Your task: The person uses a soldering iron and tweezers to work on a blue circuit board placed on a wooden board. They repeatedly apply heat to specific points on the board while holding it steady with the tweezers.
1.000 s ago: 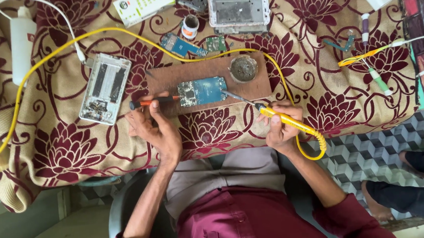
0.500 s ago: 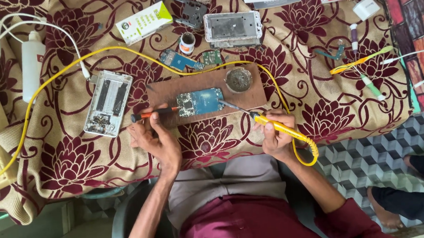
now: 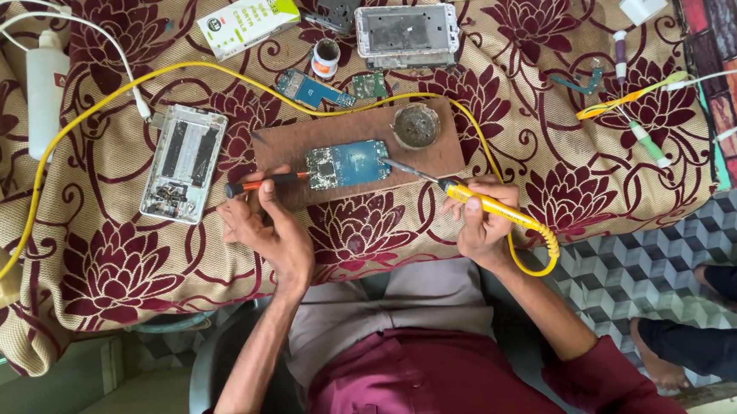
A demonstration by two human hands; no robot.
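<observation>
A blue phone circuit board (image 3: pixel 349 164) lies on a brown wooden board (image 3: pixel 284 144) on the flower-patterned cloth. My left hand (image 3: pixel 272 230) grips a small screwdriver (image 3: pixel 266 183) with an orange and black handle; its tip rests on the circuit board's left end. My right hand (image 3: pixel 480 221) is closed around a yellow soldering iron (image 3: pixel 492 208), whose metal tip (image 3: pixel 400 168) touches the circuit board's right edge. The iron's yellow cable (image 3: pixel 65 132) loops across the table to the left.
An opened phone body (image 3: pixel 182 163) lies left of the wooden board, a phone frame (image 3: pixel 407 32) behind it. A round tin (image 3: pixel 415 126), a small pot (image 3: pixel 324 60), board pieces (image 3: pixel 314 89), a white bottle (image 3: pixel 44 86) and pens (image 3: pixel 630 97) are spread about. Another person's legs (image 3: pixel 717 322) are at the right.
The camera view has shifted slightly, so the table sits a little lower in the picture. Both hands keep their tools on the circuit board, hardly moved.
</observation>
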